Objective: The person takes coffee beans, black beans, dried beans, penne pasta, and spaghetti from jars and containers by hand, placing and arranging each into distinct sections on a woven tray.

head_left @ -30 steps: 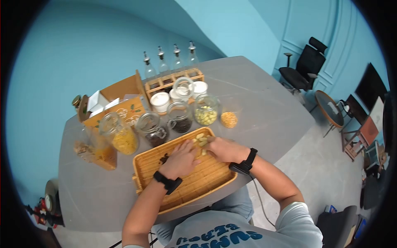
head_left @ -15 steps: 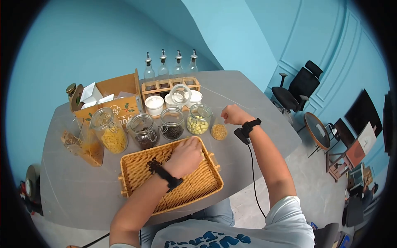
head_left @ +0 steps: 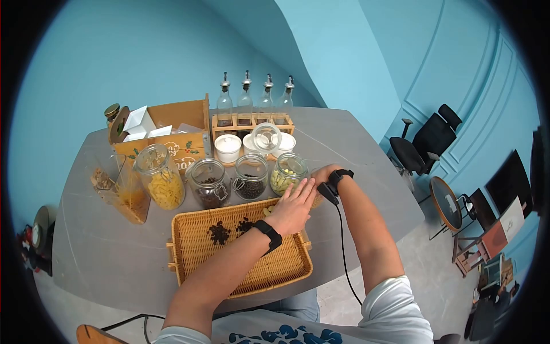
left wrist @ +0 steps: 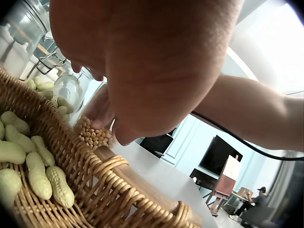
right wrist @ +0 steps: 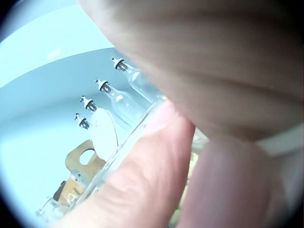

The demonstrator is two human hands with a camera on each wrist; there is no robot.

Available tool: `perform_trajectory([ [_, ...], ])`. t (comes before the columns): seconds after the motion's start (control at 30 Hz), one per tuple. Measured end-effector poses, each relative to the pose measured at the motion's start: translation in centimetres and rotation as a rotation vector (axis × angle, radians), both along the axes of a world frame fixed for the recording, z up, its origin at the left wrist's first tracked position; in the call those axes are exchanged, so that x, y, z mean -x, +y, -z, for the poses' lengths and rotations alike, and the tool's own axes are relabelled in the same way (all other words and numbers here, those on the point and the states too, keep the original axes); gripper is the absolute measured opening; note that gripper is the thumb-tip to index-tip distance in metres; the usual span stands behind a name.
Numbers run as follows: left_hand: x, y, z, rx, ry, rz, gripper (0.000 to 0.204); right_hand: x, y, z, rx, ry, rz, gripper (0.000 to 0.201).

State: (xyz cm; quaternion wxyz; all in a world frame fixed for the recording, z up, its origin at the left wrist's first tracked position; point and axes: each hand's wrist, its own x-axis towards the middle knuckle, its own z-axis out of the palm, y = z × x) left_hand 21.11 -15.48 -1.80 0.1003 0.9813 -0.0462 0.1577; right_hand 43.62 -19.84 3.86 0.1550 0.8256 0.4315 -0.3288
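Note:
My left hand [head_left: 293, 209] reaches over the right end of the wicker tray [head_left: 195, 258], its fingers stretched out flat. Behind it, my right hand [head_left: 326, 174] curls at the clear container of corn kernels [left wrist: 95, 135]; its fingertips are hidden in the head view. The right wrist view shows its thumb [right wrist: 142, 166] lying across a clear rim. Inside the tray lie pale unshelled peanuts [left wrist: 40, 175] and two small heaps of dark pieces [head_left: 218, 233]. Just beyond stands an open jar of peanuts [head_left: 286, 178].
Along the tray's far side stand jars of dark seeds [head_left: 250, 183], dark pieces [head_left: 209, 192] and pasta [head_left: 163, 186], with a spaghetti container [head_left: 132, 200] at left. Further back are white lidded pots [head_left: 228, 148], a rack of bottles [head_left: 245, 109] and a wooden box [head_left: 189, 152].
My right hand left the peanuts in the tray, swung out past the corn container, then came back in to it. My left hand moved right from the tray's middle toward the corn container.

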Motion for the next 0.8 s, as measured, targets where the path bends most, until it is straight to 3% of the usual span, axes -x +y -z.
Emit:
perform_trajectory([
  [0.43, 1.8, 0.9, -1.0, 0.066, 0.062, 0.047, 0.093, 1.8, -1.3, 1.5, -0.219, -0.071, -0.132, 0.035],
  [0.5, 1.7, 0.9, -1.0, 0.068, 0.063, 0.052, 0.095, 2.2, -1.4, 1.0, -0.273, -0.072, -0.017, 0.028],
  [0.73, 1.3, 1.2, -1.3, 0.084, 0.095, 0.042, 0.090, 1.2, -1.0, 0.3, -0.160, 0.009, -0.046, 0.032],
  [0.8, 1.1, 1.3, -1.1, 0.091, 0.118, 0.045, 0.086, 1.2, -1.3, 1.3, -0.200, -0.110, -0.100, 0.030],
])
